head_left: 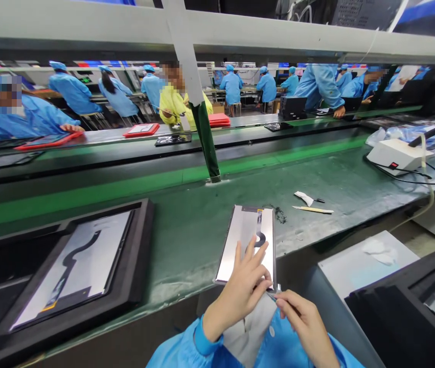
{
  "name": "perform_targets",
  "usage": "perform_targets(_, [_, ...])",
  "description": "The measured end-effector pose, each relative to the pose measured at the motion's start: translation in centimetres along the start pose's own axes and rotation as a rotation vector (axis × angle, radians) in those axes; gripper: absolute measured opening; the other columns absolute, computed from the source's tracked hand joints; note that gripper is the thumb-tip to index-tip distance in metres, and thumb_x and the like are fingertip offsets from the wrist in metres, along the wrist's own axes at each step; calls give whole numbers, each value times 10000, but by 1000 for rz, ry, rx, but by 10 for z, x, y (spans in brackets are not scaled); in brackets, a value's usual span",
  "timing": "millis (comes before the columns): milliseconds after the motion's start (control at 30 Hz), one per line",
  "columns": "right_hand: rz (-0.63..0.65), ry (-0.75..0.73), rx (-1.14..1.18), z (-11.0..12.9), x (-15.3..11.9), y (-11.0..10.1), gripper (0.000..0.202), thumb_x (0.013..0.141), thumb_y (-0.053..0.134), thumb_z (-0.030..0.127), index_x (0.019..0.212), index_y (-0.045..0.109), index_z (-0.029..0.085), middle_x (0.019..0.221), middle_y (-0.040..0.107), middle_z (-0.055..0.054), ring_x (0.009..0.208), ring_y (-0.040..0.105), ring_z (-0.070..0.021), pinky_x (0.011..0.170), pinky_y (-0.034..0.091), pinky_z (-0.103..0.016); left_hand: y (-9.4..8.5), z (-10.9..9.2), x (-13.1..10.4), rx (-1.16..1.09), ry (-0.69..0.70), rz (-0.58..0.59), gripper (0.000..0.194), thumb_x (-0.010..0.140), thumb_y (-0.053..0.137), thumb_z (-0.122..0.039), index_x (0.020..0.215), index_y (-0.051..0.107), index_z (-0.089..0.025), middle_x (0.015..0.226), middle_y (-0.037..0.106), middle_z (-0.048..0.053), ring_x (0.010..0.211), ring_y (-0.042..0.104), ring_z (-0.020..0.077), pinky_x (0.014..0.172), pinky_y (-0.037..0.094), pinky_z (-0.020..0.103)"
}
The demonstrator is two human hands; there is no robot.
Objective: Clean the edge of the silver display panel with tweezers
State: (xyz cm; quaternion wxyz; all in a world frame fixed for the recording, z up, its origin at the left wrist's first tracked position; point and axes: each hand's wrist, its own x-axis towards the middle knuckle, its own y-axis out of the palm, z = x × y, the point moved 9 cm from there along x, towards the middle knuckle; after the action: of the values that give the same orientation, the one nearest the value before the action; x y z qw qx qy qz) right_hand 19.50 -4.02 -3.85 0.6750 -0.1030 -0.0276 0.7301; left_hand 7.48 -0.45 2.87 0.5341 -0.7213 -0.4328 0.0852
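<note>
A display panel [228, 245] with a silver back and a dark curved flex cable [260, 238] lies on the green bench, its near edge at the bench's front. Across its lower part my left hand [245, 278] rests with fingers spread; thumb and index finger are by the near right corner. At that corner my right hand [303, 317] is closed in a pinch on a thin, grey, pointed tool [271, 295], mostly hidden by the fingers. Pale cloth [253, 332] hangs below my hands, in front of my blue smock.
At left, a black foam tray [140, 255] holds another panel [100, 255]. A yellow-handled knife [313, 209], white wrapped piece [303, 198] and dark scraps [279, 214] lie beyond. A post [206, 143], white device [397, 156] and right-hand foam tray [389, 317] stand around. Several co-workers sit across the line.
</note>
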Motion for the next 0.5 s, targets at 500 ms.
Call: perform_targets(500, [81, 226, 331, -24, -7, 19, 588, 709, 660, 757, 714, 560, 178, 554, 456, 64, 416, 255, -35, 419, 157, -205, 14, -27, -2, 201, 153, -17, 174, 856, 493, -7, 834, 555, -168, 1571, 321, 182, 1496, 81, 387, 1125, 142, 740])
